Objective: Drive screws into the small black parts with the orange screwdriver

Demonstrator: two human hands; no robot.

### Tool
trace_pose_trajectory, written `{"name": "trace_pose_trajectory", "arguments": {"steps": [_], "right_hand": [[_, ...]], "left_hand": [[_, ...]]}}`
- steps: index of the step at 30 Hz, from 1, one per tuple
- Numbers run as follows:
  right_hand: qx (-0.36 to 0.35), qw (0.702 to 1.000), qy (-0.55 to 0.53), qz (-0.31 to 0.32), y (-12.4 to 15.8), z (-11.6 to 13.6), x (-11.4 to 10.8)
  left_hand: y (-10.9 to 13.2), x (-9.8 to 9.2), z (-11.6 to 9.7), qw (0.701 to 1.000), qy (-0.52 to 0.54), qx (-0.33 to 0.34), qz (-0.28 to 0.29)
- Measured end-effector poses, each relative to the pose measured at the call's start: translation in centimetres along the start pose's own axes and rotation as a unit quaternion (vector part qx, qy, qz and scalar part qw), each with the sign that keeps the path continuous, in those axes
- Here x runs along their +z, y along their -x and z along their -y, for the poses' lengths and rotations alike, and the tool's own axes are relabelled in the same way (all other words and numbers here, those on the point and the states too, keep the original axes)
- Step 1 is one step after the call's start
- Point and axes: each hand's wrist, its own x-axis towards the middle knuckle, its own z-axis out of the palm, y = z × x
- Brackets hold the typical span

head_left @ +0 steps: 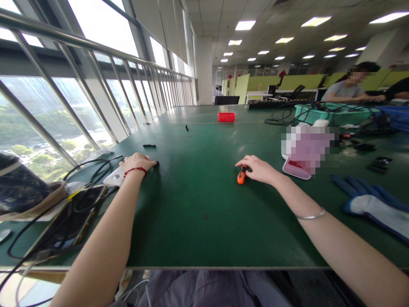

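Observation:
My left hand (136, 162), with a red cord at its wrist, rests low over the left side of the green table. Its fingers curl downward, and a small black part (156, 164) sticks out by the thumb. On the right, my right hand (256, 167) is closed around a screwdriver (241, 177) with an orange and black handle; the shaft is hidden by the fingers. The handle's orange end points toward me. Beyond the left hand lies a black strip-shaped piece (149, 146). Farther off is another small black piece (187, 127).
The green table (198, 213) carries a red bin (226, 117) at the back. Cables, a phone (70, 217) and a white device (114, 178) lie left. Blue-white gloves (373, 204), a pink-cased item (297, 167) and a teal basket (335, 114) lie right. A person (347, 87) sits beyond.

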Motion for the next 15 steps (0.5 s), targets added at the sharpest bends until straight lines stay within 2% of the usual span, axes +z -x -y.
{"name": "trace_pose_trajectory", "arguments": {"steps": [12, 15], "right_hand": [[-0.008, 1.000, 0.002, -0.006, 0.13, -0.01, -0.16], [-0.008, 1.000, 0.021, -0.006, 0.43, 0.51, -0.69]], "left_hand": [[0.04, 0.07, -0.19, 0.999, -0.027, 0.022, 0.002], [0.14, 0.29, -0.28, 0.999, -0.031, 0.018, -0.016]]}}
